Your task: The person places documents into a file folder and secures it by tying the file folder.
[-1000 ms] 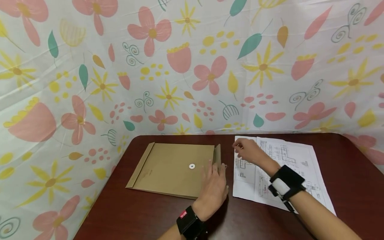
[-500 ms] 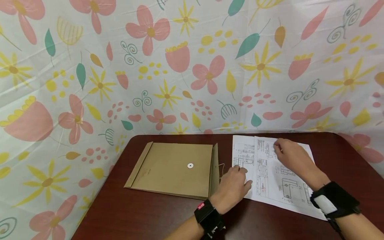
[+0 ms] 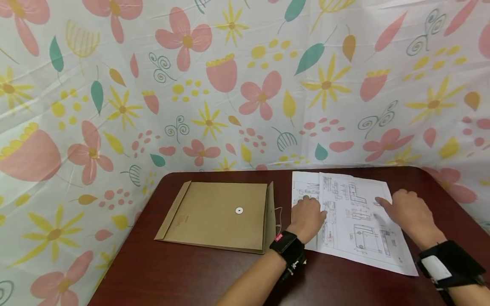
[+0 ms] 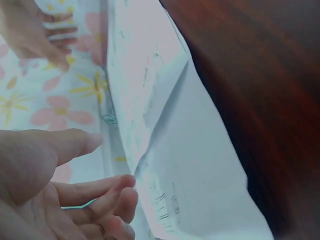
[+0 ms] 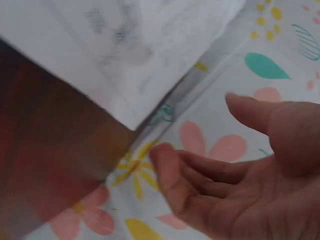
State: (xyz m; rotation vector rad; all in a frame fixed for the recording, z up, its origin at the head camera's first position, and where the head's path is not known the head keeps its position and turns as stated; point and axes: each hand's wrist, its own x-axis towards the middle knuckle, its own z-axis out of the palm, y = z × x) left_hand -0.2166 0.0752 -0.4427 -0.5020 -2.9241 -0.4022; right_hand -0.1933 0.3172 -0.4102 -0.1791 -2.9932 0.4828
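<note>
On the dark reddish-brown wooden table, left of the papers, lies a flat brown kraft envelope with a white string button. White printed drawing sheets lie overlapped just right of it. Left hand rests on their left edge, fingers loosely curled, gripping nothing; right hand rests relaxed, released, on their right edge.

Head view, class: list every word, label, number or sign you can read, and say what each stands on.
No text can be read.
Printed sheets: technical drawings with captions, too small to read.
Brown envelope: faint reddish mark near its lower left corner, illegible.
Left wrist strap: small red tag with white letters, too small.
Right wrist strap: plain white patch, no lettering visible.
</note>
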